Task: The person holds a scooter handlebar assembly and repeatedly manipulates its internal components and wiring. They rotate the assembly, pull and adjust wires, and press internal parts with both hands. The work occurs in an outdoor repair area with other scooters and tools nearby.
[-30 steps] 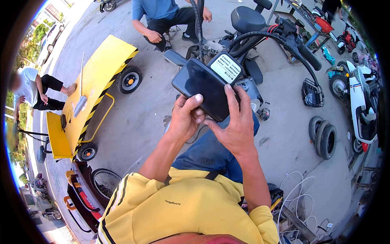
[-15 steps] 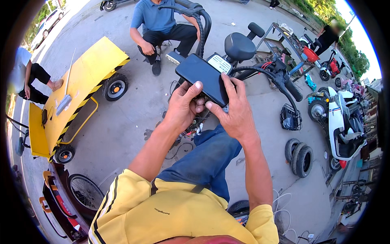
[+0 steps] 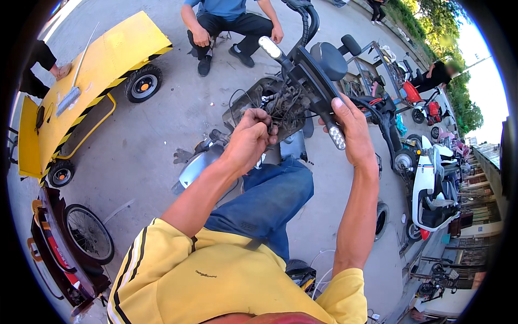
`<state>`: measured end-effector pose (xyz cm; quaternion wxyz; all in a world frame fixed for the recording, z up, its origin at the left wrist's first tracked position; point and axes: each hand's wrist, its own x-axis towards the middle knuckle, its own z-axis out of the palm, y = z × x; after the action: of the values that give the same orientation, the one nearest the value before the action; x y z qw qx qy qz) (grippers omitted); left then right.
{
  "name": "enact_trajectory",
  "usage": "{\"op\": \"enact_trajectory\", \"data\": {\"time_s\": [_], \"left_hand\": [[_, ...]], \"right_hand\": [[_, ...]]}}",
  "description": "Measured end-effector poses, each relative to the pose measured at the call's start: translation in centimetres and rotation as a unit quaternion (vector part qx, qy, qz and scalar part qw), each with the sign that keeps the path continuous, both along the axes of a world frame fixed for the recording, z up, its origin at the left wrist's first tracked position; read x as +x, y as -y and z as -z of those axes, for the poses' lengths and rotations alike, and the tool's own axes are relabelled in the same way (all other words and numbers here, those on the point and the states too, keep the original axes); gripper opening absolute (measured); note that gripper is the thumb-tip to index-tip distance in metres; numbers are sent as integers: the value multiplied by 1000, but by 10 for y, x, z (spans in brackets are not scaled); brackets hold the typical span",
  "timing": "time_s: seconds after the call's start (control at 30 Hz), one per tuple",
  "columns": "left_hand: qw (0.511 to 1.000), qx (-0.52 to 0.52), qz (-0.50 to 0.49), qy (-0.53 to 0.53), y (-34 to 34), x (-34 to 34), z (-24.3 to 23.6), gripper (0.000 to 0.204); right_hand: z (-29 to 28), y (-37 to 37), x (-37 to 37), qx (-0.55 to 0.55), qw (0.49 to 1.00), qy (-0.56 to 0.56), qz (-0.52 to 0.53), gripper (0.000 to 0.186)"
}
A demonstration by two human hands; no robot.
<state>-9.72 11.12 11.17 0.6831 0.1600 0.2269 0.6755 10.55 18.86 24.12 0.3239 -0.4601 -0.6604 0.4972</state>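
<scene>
A flat black panel with white LED lights, one far light and one near light, is tilted up on edge in front of me. My right hand grips its right edge, thumb on the near side. Beneath it an opened housing bares a tangle of dark wires and connectors. My left hand is at the near left of this tangle, fingertips pinched together; what they hold is too small to make out. Handlebars with cables reach out to the right.
A yellow cart with a broom on it stands at left, near a loose bicycle wheel. A person in blue sits ahead. At right are a white scooter, a tyre and a metal rack.
The panel, earlier lying face up between both hands, is now tipped on edge, showing the wires beneath. My left hand has left it and come down to the wires. The view has shifted.
</scene>
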Motion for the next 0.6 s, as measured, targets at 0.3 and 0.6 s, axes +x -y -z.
{"op": "enact_trajectory", "data": {"time_s": [0.3, 0.6], "left_hand": [[997, 21, 48, -62, -5, -8, -5, 18], [984, 67, 47, -159, 7, -13, -12, 31]], "right_hand": [[-7, -2, -2, -22, 1000, 4, 1, 59], [8, 25, -2, -20, 994, -95, 44, 59]]}}
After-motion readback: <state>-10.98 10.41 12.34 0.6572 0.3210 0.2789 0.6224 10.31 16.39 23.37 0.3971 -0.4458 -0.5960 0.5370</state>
